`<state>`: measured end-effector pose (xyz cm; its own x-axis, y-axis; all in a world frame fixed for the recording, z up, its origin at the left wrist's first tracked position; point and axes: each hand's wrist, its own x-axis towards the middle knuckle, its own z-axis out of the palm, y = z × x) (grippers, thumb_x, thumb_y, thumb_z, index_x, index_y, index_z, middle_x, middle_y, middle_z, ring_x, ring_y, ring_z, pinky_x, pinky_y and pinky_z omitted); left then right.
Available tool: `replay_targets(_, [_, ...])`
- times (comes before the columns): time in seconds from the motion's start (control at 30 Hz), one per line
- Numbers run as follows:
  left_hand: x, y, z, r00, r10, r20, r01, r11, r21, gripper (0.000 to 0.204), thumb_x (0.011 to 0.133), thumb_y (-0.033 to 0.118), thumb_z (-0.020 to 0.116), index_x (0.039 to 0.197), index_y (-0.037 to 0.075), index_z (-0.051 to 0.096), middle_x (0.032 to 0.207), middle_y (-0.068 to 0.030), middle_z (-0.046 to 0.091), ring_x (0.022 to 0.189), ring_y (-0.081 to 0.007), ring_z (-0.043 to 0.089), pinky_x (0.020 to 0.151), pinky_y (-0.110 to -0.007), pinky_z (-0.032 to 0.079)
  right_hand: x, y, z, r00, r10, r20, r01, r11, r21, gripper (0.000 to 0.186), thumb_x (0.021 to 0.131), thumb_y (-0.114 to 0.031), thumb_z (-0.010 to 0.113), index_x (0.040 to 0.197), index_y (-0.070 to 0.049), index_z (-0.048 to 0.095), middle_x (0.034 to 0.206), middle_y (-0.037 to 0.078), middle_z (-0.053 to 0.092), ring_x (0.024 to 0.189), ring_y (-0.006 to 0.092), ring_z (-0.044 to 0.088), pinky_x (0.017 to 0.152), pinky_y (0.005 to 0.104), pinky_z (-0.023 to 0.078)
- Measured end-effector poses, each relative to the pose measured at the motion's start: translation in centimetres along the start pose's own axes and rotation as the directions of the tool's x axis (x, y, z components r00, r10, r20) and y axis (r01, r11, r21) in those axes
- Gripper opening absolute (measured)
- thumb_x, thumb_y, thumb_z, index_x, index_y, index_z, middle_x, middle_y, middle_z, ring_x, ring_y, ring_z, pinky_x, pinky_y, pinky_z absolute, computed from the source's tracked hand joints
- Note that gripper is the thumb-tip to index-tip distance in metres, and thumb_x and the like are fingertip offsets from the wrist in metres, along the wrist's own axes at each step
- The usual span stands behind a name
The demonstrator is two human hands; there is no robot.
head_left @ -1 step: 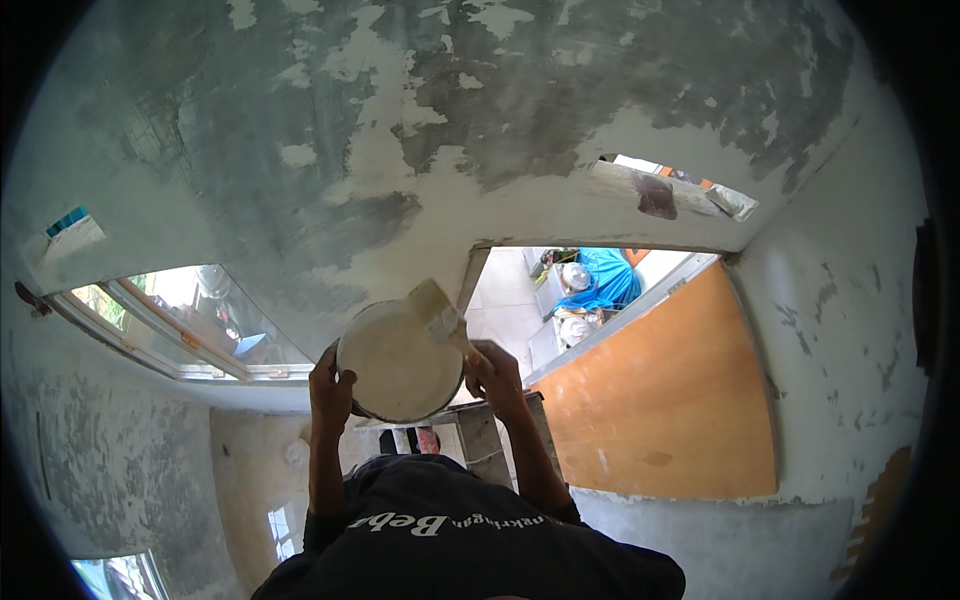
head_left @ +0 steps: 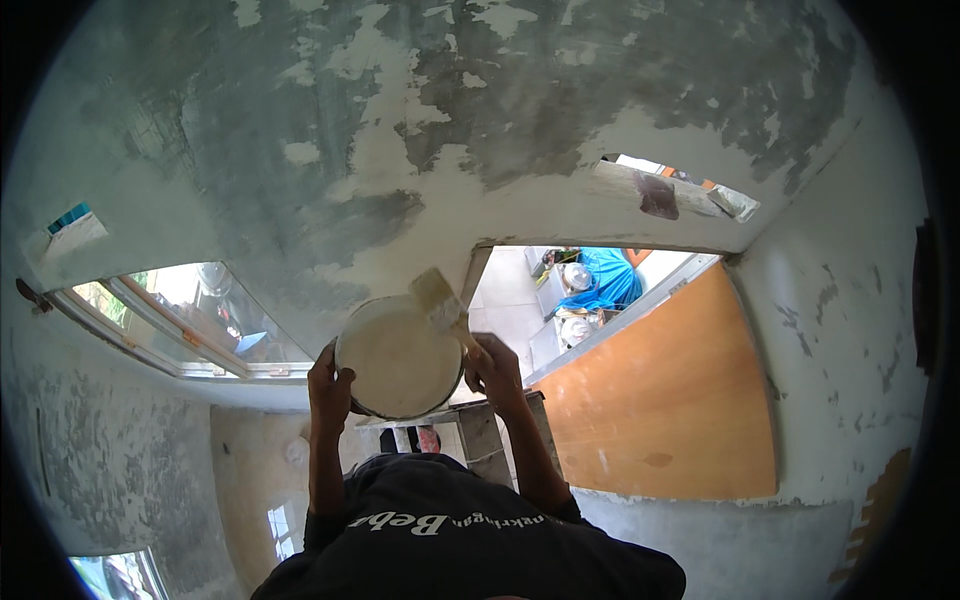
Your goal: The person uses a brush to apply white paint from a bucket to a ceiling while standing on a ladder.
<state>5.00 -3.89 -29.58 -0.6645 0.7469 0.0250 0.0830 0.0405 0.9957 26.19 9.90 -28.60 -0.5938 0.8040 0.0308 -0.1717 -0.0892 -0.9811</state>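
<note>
In front of my chest a round bucket (head_left: 395,365) of off-white paint shows its wide top. My left hand (head_left: 330,378) is closed on its left rim, thumb on the near side. At the right side my right hand (head_left: 494,372) is closed round the handle of a wide, pale-bristled paintbrush (head_left: 437,298). The brush slants up and left, its bristles over the bucket's far right edge. Whether the right fingers also bear on the bucket I cannot tell.
Ahead rises a patchy grey and white wall (head_left: 400,150). An orange-brown door panel (head_left: 660,400) stands at right, beside an opening showing a blue sheet (head_left: 608,280). A glass window (head_left: 200,320) lies left. A grey plank (head_left: 483,440) is below my right forearm.
The brush has shifted slightly upward, away from me, and its bristle end has turned a little. Both hands keep their places at the bucket.
</note>
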Motion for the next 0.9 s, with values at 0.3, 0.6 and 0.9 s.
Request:
replay_targets(0.3, [-1.1,-0.7,-2.0,0.996,0.029,-0.087,-0.044,0.983,-0.178,0.05,0.07,-0.003,0.047,0.12,-0.005,0.054,0.106,-0.0117,0.063,0.099,-0.0183,0.058,0.09,-0.03,0.043,7.1,-7.4,5.6,0.938,-0.345,0.04,0.342,0.938,0.059,0.037,0.096,-0.035,0.051,0.11,-0.001,0.047,0.061,-0.002,0.043,0.047,0.0044,0.039,0.042,0.0206,0.032])
replay_targets(0.6, [-3.2,-1.3,-5.0,0.99,-0.026,-0.138,0.026,1.0,-0.001,0.055,0.069,-0.005,0.048,0.124,-0.005,0.051,0.112,-0.0152,0.061,0.106,-0.0229,0.057,0.095,-0.034,0.041,9.2,-1.6,6.8,0.995,-0.086,-0.057,0.1,0.949,0.3,0.044,0.092,-0.043,0.055,0.111,-0.004,0.051,0.062,-0.004,0.039,0.039,0.0045,0.033,0.033,0.0211,0.025])
replay_targets(0.9, [-3.6,-2.8,-6.6,0.997,-0.035,-0.063,0.044,0.988,0.15,0.053,0.069,-0.003,0.048,0.122,-0.006,0.052,0.109,-0.0171,0.062,0.105,-0.0238,0.058,0.094,-0.034,0.042,4.2,12.1,5.5,0.971,0.223,-0.083,-0.176,0.908,0.381,0.036,0.095,-0.037,0.052,0.109,-0.004,0.053,0.058,-0.005,0.033,0.04,0.0043,0.03,0.036,0.0211,0.023])
